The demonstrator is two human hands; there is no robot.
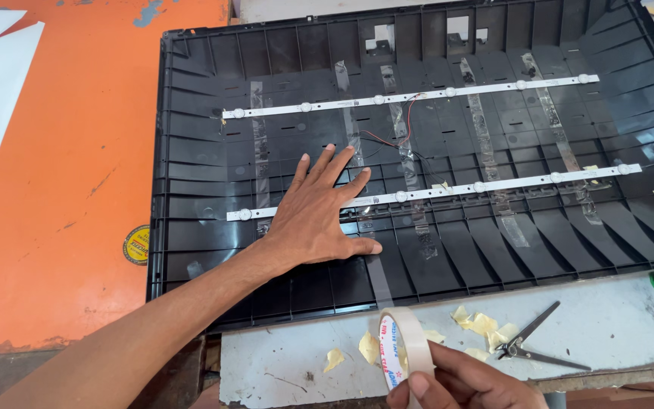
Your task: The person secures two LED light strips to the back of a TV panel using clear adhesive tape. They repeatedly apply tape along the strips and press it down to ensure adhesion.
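The large black ribbed plastic back panel (266, 60) lies flat, taking up most of the view, with an orange painted surface (62, 189) to its left and a worn grey-white board (615, 326) along its near edge. Two long white light strips cross the panel: the upper strip (410, 95) near its far side and the lower strip (448, 189) across its middle, both held down by clear tape bands.

The left arm reaches in from the near-left corner of the panel, forearm straight and bare. The left hand (316, 216) rests palm-down on the panel, fingers spread wide, covering part of the lower strip; it grips nothing.

The right hand (463, 382) sits just below the panel's near edge, over the board, closed around a roll of pale double-sided tape (403, 356) held upright on edge, thumb on its rim.

Right of the roll, on the board, lie dark scissors (531, 344) and torn yellowish paper scraps (486, 326).
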